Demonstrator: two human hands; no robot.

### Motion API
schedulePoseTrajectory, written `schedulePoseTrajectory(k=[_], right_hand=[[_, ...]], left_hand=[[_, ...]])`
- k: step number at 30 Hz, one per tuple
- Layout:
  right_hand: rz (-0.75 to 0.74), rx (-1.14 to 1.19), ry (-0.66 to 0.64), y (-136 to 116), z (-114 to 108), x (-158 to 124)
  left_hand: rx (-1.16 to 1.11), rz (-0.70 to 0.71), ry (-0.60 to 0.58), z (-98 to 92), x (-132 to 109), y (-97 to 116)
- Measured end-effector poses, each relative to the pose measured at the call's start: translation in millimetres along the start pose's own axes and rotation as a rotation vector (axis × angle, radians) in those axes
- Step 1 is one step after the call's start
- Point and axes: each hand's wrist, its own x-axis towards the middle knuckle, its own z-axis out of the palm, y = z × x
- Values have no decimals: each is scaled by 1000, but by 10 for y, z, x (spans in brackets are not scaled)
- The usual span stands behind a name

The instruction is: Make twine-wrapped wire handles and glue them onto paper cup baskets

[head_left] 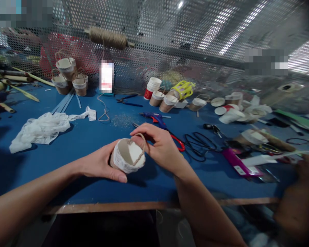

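A small brown cup basket with white lace round its rim and a twine handle is held tilted over the blue table, its opening facing up and to the right. My left hand wraps round its left side, thumb along the front. At the handle's upper end, the fingers of my right hand are closed on the twine near the rim. Just behind that hand lie a blue glue gun and red-handled scissors, partly covered by the hand.
White lace lies at left, with finished baskets stacked behind it. Dark pliers, paper cups and more baskets stand along the mesh. A black cable, keys and a purple packet are at right, near another person's arm.
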Motion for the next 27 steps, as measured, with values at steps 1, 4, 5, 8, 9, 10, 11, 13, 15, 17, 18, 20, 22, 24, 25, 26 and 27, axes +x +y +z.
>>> schedulePoseTrajectory(k=[1,4,5,8,9,10,11,13,15,17,18,20,22,24,25,26,27], right_hand=[[-12,-12,-1,3,0,1],[-46,-38,9,9,2,2],[-51,-41,15,8,4,2],[-60,-45,28,-3,13,1],[-61,-48,30,-7,17,1],[-59,-51,30,-10,20,1],[-55,-54,30,-11,24,1],[-24,-51,30,-2,32,0],[42,-18,34,19,42,-3],[119,22,60,48,50,-5],[149,38,80,63,53,-7],[184,55,119,84,57,-9],[204,66,131,93,60,-10],[222,80,122,90,65,-11],[230,86,116,87,67,-10],[237,93,111,82,70,-10],[242,99,108,77,72,-10]], left_hand=[[-13,0,-2,3,5,2],[-53,1,-23,9,12,16],[-65,0,-31,11,12,23],[-83,0,-48,15,6,48],[-84,2,-51,16,3,53],[-85,3,-54,15,0,56],[-85,0,-57,13,-2,54],[-100,-10,-55,0,-2,34],[-145,-19,-31,-22,6,-4],[-203,-26,21,-49,21,-45],[-228,-24,51,-63,28,-61],[-257,-13,100,-86,40,-80],[-258,-16,128,-99,45,-82],[-231,-39,140,-101,42,-73],[-216,-49,145,-99,40,-68],[-204,-55,151,-95,38,-63],[-195,-57,156,-91,36,-59]])
